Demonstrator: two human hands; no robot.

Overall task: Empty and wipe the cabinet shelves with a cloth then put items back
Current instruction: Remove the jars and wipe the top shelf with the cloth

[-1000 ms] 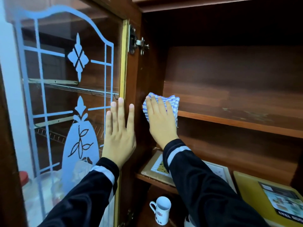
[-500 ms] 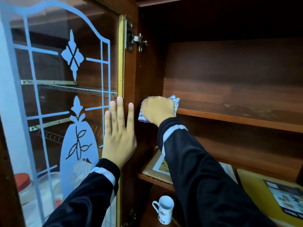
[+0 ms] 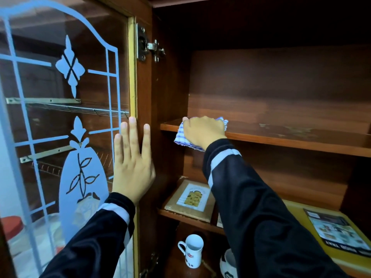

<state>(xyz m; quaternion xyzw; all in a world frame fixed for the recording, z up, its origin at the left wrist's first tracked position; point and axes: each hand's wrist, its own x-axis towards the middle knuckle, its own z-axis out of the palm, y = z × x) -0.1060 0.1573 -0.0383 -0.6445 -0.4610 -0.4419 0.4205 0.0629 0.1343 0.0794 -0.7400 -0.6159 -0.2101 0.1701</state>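
Note:
My right hand (image 3: 203, 131) presses a blue-and-white checked cloth (image 3: 181, 137) onto the left front corner of the bare upper wooden shelf (image 3: 291, 140); its fingers curl over the cloth, which hangs a little over the shelf edge. My left hand (image 3: 132, 163) lies flat with straight fingers against the edge of the open glass cabinet door (image 3: 66, 121). The shelf shows pale worn marks towards the right.
On the shelf below lie a framed picture (image 3: 190, 199) and a yellow board with a printed leaflet (image 3: 337, 231). A white mug (image 3: 192, 250) stands on the lowest level beside another white item (image 3: 227, 263). A red-lidded jar (image 3: 12, 225) shows through the glass.
My right hand has moved with the cloth from the cabinet's left side wall onto the shelf's front corner, and its fingers have curled over the cloth. The left hand has stayed on the door.

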